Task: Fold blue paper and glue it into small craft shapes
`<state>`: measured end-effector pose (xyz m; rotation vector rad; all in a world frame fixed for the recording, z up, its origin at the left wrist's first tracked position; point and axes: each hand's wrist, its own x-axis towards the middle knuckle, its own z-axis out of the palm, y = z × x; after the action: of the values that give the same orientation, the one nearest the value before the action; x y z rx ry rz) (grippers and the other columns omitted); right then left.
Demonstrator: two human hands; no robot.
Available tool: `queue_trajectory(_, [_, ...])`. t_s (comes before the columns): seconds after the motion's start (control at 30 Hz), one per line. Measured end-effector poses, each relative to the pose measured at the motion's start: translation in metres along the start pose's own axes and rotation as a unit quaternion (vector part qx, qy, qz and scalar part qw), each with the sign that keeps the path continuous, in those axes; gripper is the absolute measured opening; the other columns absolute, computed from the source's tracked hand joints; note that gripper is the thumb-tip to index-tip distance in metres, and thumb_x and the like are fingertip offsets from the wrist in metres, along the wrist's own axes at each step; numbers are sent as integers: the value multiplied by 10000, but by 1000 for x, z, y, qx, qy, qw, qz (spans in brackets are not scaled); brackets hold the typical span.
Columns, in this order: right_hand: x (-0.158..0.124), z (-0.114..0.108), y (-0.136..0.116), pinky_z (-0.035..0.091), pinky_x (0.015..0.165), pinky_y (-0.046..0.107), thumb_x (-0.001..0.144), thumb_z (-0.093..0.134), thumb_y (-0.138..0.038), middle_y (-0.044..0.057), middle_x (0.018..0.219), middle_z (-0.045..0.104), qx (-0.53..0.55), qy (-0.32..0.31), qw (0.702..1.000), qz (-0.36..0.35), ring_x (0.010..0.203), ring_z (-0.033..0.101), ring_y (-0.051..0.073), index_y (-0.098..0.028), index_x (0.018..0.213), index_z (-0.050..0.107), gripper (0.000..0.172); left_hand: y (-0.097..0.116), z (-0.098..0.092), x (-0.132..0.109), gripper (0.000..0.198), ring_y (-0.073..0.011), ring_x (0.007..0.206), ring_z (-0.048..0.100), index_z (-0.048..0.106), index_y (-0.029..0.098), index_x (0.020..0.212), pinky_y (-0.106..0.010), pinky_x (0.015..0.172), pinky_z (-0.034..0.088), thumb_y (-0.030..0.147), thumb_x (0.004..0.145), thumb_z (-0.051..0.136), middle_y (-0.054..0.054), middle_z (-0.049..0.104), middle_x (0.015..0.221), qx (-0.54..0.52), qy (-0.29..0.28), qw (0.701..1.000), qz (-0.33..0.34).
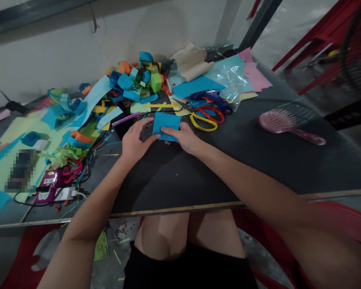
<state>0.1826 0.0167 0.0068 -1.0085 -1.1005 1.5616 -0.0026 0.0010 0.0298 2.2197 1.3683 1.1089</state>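
Note:
A small square of blue paper is held above the dark table, its flat face toward me. My right hand pinches it at the lower right, thumb across the front and fingers behind. At the paper's left side is my left hand, thumb and fingers apart in a wide curve. The left thumb tip comes close to the paper's lower left corner; whether it touches, I cannot tell. Just beyond the right hand lie scissors with one red and one yellow handle loop. A purple stick-like thing lies beyond the left hand.
Folded paper pieces in several colours are heaped at the back. A blue glue gun and a plastic bag lie back right. A pink hairbrush rests on the right. Paper sheets, scraps and a purple power strip crowd the left.

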Motion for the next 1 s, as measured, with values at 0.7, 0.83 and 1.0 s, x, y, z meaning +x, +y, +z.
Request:
queue_trajectory(0.7, [5, -5, 0, 518, 465, 247, 605, 832, -556, 13, 542, 630, -88, -49, 995, 6, 483, 583, 118, -150, 674, 676, 441, -9, 9, 3, 211, -212, 1165, 598, 634, 213, 797, -368, 1005, 483, 144, 882, 454, -61, 680, 1065, 194, -33, 967, 161])
queue_trajectory(0.83, [4, -3, -1, 517, 452, 252, 580, 835, -596, 29, 541, 638, -101, -45, 994, 4, 478, 587, 125, -143, 663, 672, 488, -12, 10, 2, 229, -206, 1126, 604, 617, 208, 749, -356, 971, 485, 145, 891, 448, -61, 679, 1034, 202, -20, 964, 172])
queue_trajectory(1.0, [3, -3, -5, 510, 417, 233, 565, 846, -600, 24, 543, 651, -74, -34, 997, 13, 464, 596, 122, -149, 683, 677, 496, -16, 10, 2, 203, -216, 1155, 582, 645, 217, 844, -373, 1005, 467, 147, 889, 461, -69, 663, 1104, 202, -7, 961, 190])
